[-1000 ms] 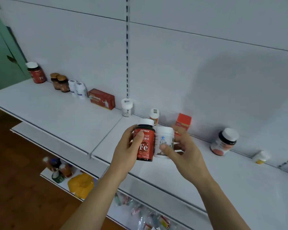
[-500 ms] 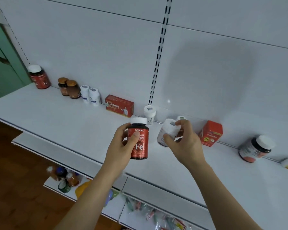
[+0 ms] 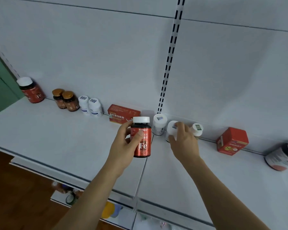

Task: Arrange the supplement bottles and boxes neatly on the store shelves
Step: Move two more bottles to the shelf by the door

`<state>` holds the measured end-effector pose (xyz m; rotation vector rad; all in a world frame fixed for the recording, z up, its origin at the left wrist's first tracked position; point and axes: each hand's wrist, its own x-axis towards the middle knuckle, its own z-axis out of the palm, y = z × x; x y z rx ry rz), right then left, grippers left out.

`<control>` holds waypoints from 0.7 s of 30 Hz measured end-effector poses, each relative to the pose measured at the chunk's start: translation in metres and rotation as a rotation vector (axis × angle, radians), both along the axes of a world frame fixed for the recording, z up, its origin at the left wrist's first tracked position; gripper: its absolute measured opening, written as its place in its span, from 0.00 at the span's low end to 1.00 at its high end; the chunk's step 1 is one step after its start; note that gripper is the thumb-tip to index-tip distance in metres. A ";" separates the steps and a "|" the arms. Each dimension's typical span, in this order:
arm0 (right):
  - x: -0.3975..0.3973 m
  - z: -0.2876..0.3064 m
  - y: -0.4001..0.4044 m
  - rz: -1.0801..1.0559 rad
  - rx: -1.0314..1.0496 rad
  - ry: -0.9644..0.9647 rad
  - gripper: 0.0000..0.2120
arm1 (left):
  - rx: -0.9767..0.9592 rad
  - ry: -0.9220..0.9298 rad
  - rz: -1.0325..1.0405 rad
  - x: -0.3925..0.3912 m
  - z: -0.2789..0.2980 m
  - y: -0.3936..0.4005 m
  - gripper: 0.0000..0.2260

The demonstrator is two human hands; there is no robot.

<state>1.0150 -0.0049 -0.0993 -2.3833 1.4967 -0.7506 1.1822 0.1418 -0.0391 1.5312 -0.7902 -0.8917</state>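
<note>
My left hand [image 3: 123, 147] grips a red Fe bottle [image 3: 142, 141] with a white cap, held upright above the white shelf [image 3: 56, 140]. My right hand [image 3: 184, 143] holds a white bottle [image 3: 171, 128] at the back of the shelf, between another white bottle [image 3: 159, 124] and a small white bottle [image 3: 197, 129]. Whether the held white bottle touches the shelf is hidden by my fingers. Along the back wall to the left stand a second Fe bottle [image 3: 32, 90], two brown bottles [image 3: 66, 100], two white bottles [image 3: 90, 105] and a red box [image 3: 123, 114].
A red cube box [image 3: 231, 141] and a tilted dark bottle with a white cap [image 3: 283, 156] sit on the shelf to the right. A lower shelf [image 3: 83, 198] holds several more items. A slotted upright [image 3: 170, 53] runs up the back panel. Wooden floor lies at the lower left.
My right hand has carried the white bottle away from the Fe bottle, back to the rear of the shelf beside the other white bottles. My left hand keeps the Fe bottle raised.
</note>
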 end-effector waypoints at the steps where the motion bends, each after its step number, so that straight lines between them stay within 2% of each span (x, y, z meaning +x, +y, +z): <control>1: 0.002 -0.001 0.000 -0.011 -0.012 0.006 0.18 | -0.002 0.010 -0.008 0.004 0.000 -0.003 0.20; 6: 0.013 -0.001 -0.002 -0.106 -0.041 0.078 0.19 | -0.033 0.029 -0.078 0.030 -0.005 -0.013 0.19; 11: 0.023 0.004 0.000 -0.180 -0.027 0.059 0.18 | -0.037 0.053 -0.172 0.055 -0.005 -0.009 0.20; 21: 0.029 0.009 0.007 -0.241 -0.043 0.114 0.21 | -0.055 0.039 -0.256 0.085 -0.008 -0.003 0.22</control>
